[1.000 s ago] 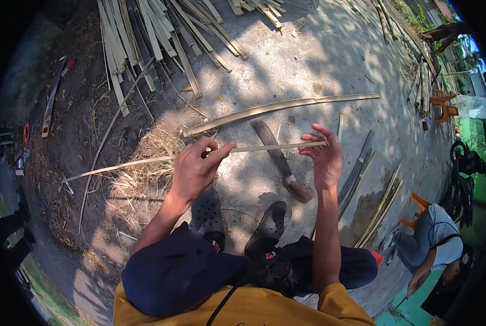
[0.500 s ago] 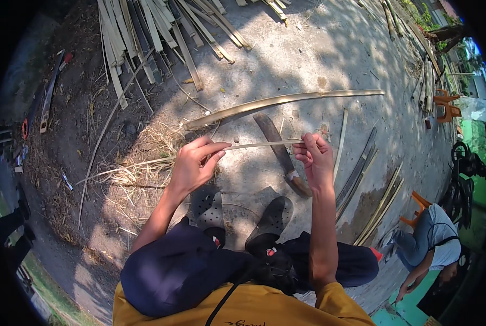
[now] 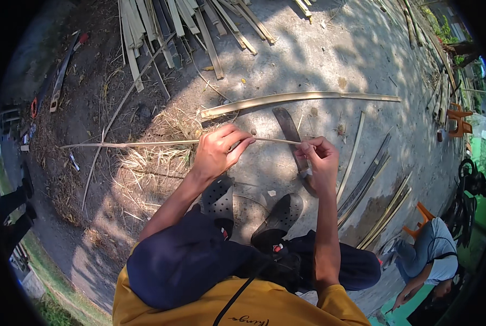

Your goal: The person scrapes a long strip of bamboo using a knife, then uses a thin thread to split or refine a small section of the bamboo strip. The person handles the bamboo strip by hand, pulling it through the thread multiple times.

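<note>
A long, thin bamboo strip [image 3: 161, 143] runs almost level across in front of me. My left hand [image 3: 219, 151] pinches it between thumb and fingers, and a long tail reaches out past that hand to the left. Close to the strip's other end, my right hand [image 3: 320, 158] grips it with bent fingers. Between the hands, a short stretch of it shows. Beneath, on the concrete, lies a large knife with a broad dark blade [image 3: 287, 124], partly hidden by my right hand. Beyond both hands rests a wider split bamboo length [image 3: 286, 98].
Bamboo slats [image 3: 188, 22] are piled at the far side. Straw-like shavings [image 3: 156, 157] lie left of my feet. More strips [image 3: 384, 217] lie at right, near a crouching person [image 3: 436, 244] and an orange stool [image 3: 420, 218]. A saw [image 3: 63, 73] lies far left.
The view has shifted, so the ground things sit farther right and higher. The strip's left tail has swung up from a downward slant to nearly level. Both hands keep hold of it.
</note>
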`<action>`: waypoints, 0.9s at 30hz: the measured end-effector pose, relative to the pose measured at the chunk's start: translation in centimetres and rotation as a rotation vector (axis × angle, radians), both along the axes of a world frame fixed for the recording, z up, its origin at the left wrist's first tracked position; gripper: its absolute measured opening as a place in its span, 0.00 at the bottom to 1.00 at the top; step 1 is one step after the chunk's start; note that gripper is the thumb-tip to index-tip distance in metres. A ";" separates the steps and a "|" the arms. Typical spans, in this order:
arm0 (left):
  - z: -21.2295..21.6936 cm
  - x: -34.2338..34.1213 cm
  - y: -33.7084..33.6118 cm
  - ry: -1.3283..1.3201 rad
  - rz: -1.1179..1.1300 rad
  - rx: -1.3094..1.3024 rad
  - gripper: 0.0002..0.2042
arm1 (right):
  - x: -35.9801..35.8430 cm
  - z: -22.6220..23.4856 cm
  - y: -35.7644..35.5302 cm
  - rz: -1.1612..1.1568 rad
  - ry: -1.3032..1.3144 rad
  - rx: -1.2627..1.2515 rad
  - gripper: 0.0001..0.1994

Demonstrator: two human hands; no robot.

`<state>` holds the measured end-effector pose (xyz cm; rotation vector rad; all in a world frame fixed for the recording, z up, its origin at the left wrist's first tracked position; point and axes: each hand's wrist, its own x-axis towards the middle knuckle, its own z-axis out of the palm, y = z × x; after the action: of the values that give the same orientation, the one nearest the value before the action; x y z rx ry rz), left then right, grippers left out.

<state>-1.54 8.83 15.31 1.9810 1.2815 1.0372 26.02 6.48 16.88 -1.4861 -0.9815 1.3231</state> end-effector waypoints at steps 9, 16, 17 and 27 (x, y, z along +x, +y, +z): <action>0.4 0.6 -0.5 0.065 0.104 -0.057 0.04 | -2.6 -0.2 -0.5 -0.147 -0.499 0.263 0.07; 0.2 0.6 -0.9 0.123 0.124 -0.062 0.07 | -3.2 0.0 -0.9 -0.081 -0.529 0.080 0.10; 0.0 0.5 -0.8 0.146 0.152 -0.062 0.07 | -2.0 0.1 -0.5 -0.055 -0.504 0.086 0.10; -2.4 2.4 -2.5 0.244 -0.069 -0.111 0.11 | -4.0 1.6 0.6 0.499 -0.978 0.437 0.10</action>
<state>0.89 6.35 12.89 2.0982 1.3536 0.6918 21.99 7.05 18.45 -1.5763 -2.2136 0.5357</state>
